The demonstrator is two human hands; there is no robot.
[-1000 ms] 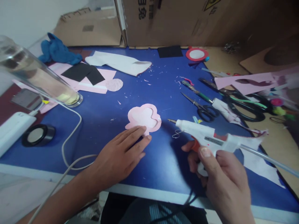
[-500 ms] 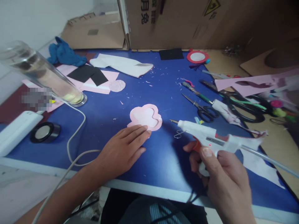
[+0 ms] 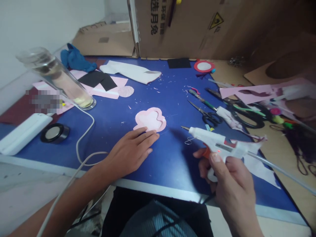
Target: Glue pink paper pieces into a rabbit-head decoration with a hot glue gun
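Observation:
A pink flower-shaped paper cutout (image 3: 150, 117) with a white middle lies flat on the blue table top (image 3: 111, 115). My left hand (image 3: 130, 148) rests on its near edge, fingers stretched out and covering part of it. In my right hand (image 3: 227, 177) is a white hot glue gun (image 3: 214, 140), gripped round its handle with a finger at the orange trigger. The gun's red light is lit. Its metal nozzle points left toward the cutout, held apart from it, and a clear glue stick (image 3: 271, 164) sticks out of the back.
Scissors (image 3: 209, 117), larger black-handled scissors (image 3: 251, 121) and paper scraps crowd the right. On the left are a glass bottle (image 3: 71, 85), black tape (image 3: 54, 133), a white power strip (image 3: 24, 135) and a looping cable (image 3: 79, 144). Cardboard (image 3: 177, 36) stands behind.
The view has shifted slightly, so things on the table appear moved. My left hand still lies on the cutout's near edge and my right hand still holds the glue gun.

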